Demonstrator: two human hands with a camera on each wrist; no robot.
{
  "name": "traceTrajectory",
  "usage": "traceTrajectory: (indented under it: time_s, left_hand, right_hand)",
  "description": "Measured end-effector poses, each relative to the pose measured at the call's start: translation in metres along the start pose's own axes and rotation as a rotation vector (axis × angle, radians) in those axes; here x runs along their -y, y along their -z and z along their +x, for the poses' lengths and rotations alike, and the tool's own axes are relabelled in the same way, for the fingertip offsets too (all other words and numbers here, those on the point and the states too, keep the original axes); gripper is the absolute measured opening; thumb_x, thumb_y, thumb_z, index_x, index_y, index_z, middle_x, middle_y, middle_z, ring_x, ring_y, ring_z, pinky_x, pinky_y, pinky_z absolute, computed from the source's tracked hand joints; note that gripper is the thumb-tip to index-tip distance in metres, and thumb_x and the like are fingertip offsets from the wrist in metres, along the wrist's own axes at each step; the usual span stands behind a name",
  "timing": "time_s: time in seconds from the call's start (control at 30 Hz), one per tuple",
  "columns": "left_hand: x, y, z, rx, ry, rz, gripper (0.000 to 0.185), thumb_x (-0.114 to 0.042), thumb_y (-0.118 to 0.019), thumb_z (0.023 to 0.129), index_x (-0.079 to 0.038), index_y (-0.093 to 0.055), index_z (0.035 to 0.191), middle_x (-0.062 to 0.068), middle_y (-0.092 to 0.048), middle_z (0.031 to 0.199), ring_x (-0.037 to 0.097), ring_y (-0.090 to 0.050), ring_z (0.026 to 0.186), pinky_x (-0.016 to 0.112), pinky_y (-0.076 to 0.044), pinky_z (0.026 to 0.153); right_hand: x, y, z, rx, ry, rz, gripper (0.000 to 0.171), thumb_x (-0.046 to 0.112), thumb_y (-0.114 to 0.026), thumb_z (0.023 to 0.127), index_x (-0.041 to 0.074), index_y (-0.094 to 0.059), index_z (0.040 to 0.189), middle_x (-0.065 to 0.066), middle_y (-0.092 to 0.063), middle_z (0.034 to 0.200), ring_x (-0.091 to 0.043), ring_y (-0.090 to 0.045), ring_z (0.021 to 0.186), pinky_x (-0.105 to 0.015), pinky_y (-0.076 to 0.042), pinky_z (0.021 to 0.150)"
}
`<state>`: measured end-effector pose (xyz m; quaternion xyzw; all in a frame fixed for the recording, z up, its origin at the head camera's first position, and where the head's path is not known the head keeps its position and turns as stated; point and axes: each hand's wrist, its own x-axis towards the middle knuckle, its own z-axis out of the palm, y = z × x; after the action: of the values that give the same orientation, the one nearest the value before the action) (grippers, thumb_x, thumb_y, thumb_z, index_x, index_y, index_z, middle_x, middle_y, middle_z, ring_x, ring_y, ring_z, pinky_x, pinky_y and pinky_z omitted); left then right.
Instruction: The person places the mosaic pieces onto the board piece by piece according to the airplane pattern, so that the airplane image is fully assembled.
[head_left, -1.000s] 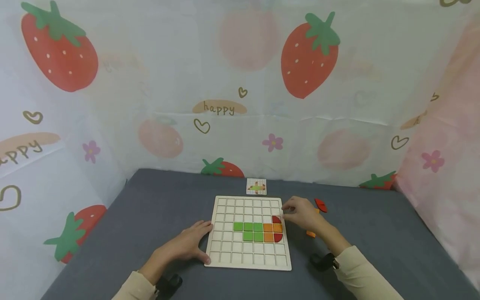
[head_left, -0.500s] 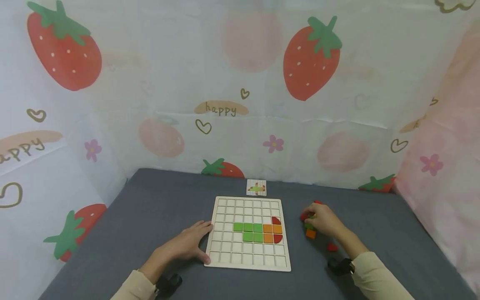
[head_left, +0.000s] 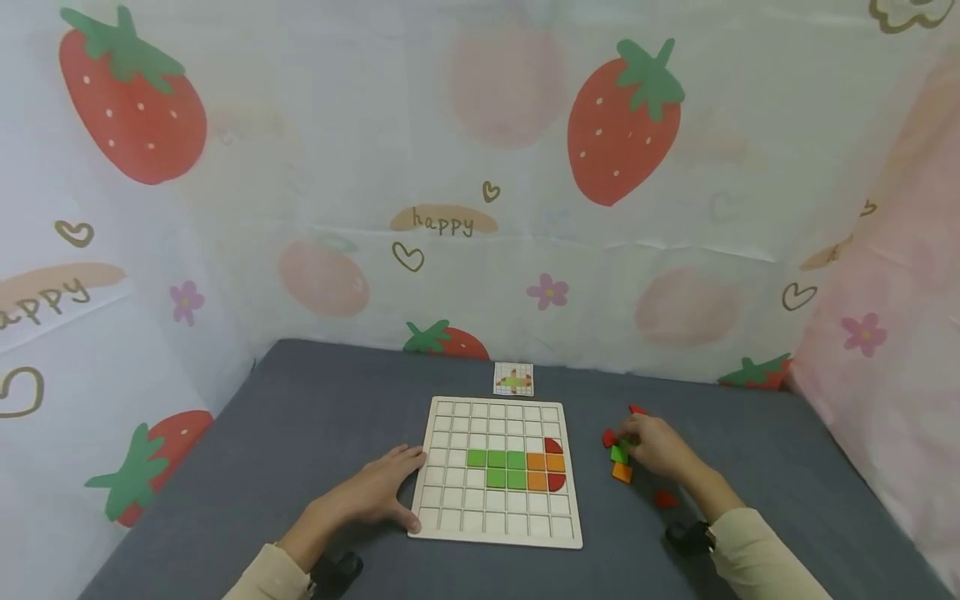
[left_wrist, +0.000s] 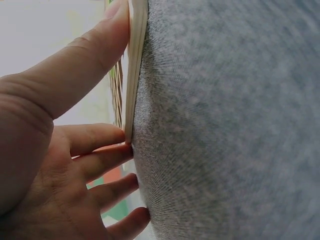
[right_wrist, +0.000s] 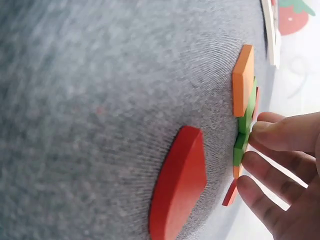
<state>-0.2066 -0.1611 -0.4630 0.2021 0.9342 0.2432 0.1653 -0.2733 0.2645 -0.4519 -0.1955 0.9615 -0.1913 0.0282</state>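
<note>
My left hand (head_left: 372,492) rests along the left edge of the pale gridded wooden board (head_left: 450,521), fingers extended. In the left wrist view the thumb (left_wrist: 87,55) lies on the board's rim. Set in the board are green squares (head_left: 497,458), orange squares (head_left: 536,462) and two red rounded pieces (head_left: 556,482). To the right of the board, my right hand (head_left: 660,446) pinches a green square tile (right_wrist: 240,149) among loose pieces, with the tile still low at the table. Another green tile (head_left: 618,454) and an orange tile (head_left: 622,472) lie beside the fingertips.
A small printed pattern card (head_left: 513,379) lies behind the board. Loose red pieces lie around the right hand: one below the wrist (head_left: 665,498), one left of the fingers (head_left: 609,437), one behind (head_left: 637,409). A strawberry-print cloth (head_left: 337,167) hangs behind the grey table.
My right hand has moved from the board's right edge over to the loose pieces, then slightly further right, revealing a green tile. The left hand has stayed at the board.
</note>
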Motion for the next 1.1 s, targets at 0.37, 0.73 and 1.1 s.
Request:
traceTrajectory:
  time_s: [0.37, 0.73, 1.1]
  left_hand:
    - [-0.001, -0.003, 0.0, -0.011, -0.008, 0.011, 0.099, -0.043, -0.077, 0.059, -0.004, -0.034, 0.139, 0.013, -0.031, 0.146, 0.037, -0.02, 0.137, 0.061, -0.023, 0.102]
    - [0.0, -0.003, -0.003, 0.012, -0.009, -0.035, 0.098, -0.044, -0.076, 0.061, -0.005, -0.032, 0.14, 0.014, -0.03, 0.147, 0.038, -0.02, 0.137, 0.063, -0.022, 0.101]
    - [-0.001, 0.001, -0.002, -0.014, -0.007, -0.002, 0.098, -0.042, -0.077, 0.06, -0.005, -0.034, 0.139, 0.013, -0.031, 0.146, 0.036, -0.02, 0.138, 0.06, -0.024, 0.102]
  right_hand:
    - [-0.006, -0.001, -0.011, -0.02, -0.014, -0.096, 0.018, 0.0, -0.064, 0.076, 0.003, -0.069, 0.093, -0.009, -0.061, 0.092, -0.022, -0.057, 0.08, -0.031, -0.048, 0.064]
    - [-0.009, -0.003, -0.015, -0.015, -0.082, -0.045, 0.017, 0.005, -0.068, 0.075, 0.003, -0.069, 0.092, -0.006, -0.06, 0.086, -0.016, -0.056, 0.075, -0.03, -0.047, 0.061]
    - [-0.009, -0.001, -0.01, -0.013, -0.114, -0.004, 0.017, 0.007, -0.068, 0.075, 0.005, -0.068, 0.093, -0.006, -0.062, 0.09, -0.017, -0.058, 0.078, -0.031, -0.048, 0.061]
